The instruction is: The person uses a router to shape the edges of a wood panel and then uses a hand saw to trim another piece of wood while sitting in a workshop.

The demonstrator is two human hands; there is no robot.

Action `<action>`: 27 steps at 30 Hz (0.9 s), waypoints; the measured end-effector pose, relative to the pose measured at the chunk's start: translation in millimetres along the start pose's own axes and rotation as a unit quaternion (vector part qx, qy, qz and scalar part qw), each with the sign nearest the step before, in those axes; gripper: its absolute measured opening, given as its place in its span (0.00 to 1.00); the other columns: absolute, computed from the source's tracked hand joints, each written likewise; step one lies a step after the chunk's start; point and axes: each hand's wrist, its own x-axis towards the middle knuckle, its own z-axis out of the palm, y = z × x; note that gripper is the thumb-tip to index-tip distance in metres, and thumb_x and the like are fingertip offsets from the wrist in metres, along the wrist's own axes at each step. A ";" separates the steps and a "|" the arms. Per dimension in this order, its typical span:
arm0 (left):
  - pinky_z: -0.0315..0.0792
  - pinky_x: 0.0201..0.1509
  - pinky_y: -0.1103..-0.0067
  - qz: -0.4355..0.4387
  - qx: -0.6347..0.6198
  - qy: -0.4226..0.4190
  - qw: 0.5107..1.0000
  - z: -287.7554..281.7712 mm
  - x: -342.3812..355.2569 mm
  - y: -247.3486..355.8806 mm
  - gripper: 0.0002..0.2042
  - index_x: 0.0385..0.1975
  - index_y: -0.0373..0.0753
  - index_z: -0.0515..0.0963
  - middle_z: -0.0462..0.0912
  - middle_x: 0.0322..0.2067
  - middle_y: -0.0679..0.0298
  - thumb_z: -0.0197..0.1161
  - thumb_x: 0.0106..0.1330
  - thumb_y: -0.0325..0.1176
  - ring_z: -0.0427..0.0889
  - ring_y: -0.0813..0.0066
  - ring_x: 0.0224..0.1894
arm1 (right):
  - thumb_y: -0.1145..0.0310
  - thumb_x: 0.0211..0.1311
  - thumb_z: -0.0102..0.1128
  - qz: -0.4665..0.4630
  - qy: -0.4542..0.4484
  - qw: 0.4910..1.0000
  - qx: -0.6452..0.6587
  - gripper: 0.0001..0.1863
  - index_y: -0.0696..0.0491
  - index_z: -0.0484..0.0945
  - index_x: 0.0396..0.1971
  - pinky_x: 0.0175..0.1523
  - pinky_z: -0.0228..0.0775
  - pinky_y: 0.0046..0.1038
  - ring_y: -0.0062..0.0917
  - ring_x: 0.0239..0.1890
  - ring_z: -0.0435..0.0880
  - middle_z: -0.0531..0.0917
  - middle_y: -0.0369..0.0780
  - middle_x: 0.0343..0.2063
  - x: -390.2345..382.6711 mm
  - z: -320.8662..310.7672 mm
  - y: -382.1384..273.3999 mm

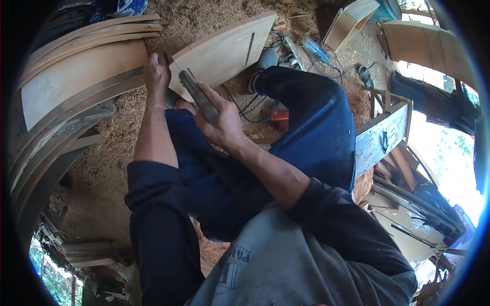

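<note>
Two bare hands sit near the left end of a slotted wooden panel (224, 53), which lies on the far side of the legs. Right hand (223, 122): fingers wrapped around a grey-brown block-shaped tool (200, 98), angled far-left over the panel's near edge; contact with the panel can't be told. Left hand (157, 75): fingers curled at the panel's left end; can't tell whether they grasp the edge, something dark, or nothing.

Risks, as judged: the tool's far end points toward the left hand's side, so a slip could catch those fingers. A loose right grip would let the tool twist. The panel could skid or rock if the shavings (204, 18) under it give way. Left knee (181, 127) is right beneath the tool, so a drop likely lands there.

Around: curved boards (84, 71) stacked left, crowding the left hand. Red power tool (278, 115) between the legs, black cord near it, a snag risk. Blue power tool (315, 51) and open wooden box (353, 20) far right. Blue-painted wooden frame (383, 138) right, beside the right leg (316, 117), limiting sideways room.
</note>
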 end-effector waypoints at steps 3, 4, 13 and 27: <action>0.71 0.42 0.52 0.035 0.008 -0.019 0.999 -1.6 -10.5 7.7 0.20 0.34 0.33 0.76 0.81 0.33 0.38 0.48 0.73 0.46 0.79 0.33 0.40 | 0.72 0.53 0.61 0.011 0.003 1.000 -0.026 0.31 0.60 0.72 0.60 0.47 0.77 0.38 0.49 0.40 0.86 0.85 0.55 0.37 21.1 8.4 -1.9; 0.71 0.42 0.52 0.062 0.011 -0.017 0.998 -3.5 -5.9 10.2 0.20 0.34 0.33 0.76 0.81 0.34 0.38 0.47 0.73 0.46 0.79 0.34 0.40 | 0.72 0.53 0.60 0.004 -0.005 1.000 -0.030 0.30 0.60 0.72 0.60 0.48 0.77 0.38 0.49 0.41 0.87 0.85 0.55 0.38 28.1 8.6 -3.9; 0.72 0.41 0.52 0.036 0.036 -0.009 0.999 -2.7 -14.0 21.4 0.17 0.33 0.34 0.76 0.81 0.32 0.39 0.49 0.73 0.43 0.79 0.33 0.36 | 0.72 0.53 0.59 -0.004 0.010 1.000 -0.009 0.29 0.56 0.72 0.59 0.48 0.76 0.44 0.54 0.43 0.83 0.84 0.56 0.37 29.8 2.0 -9.1; 0.72 0.42 0.52 0.021 0.022 -0.008 0.999 4.6 -7.6 5.1 0.20 0.32 0.33 0.77 0.81 0.31 0.37 0.47 0.72 0.46 0.79 0.33 0.38 | 0.71 0.52 0.61 -0.082 0.058 0.995 -0.008 0.32 0.57 0.70 0.61 0.49 0.76 0.47 0.55 0.42 0.83 0.83 0.59 0.37 21.0 17.8 21.4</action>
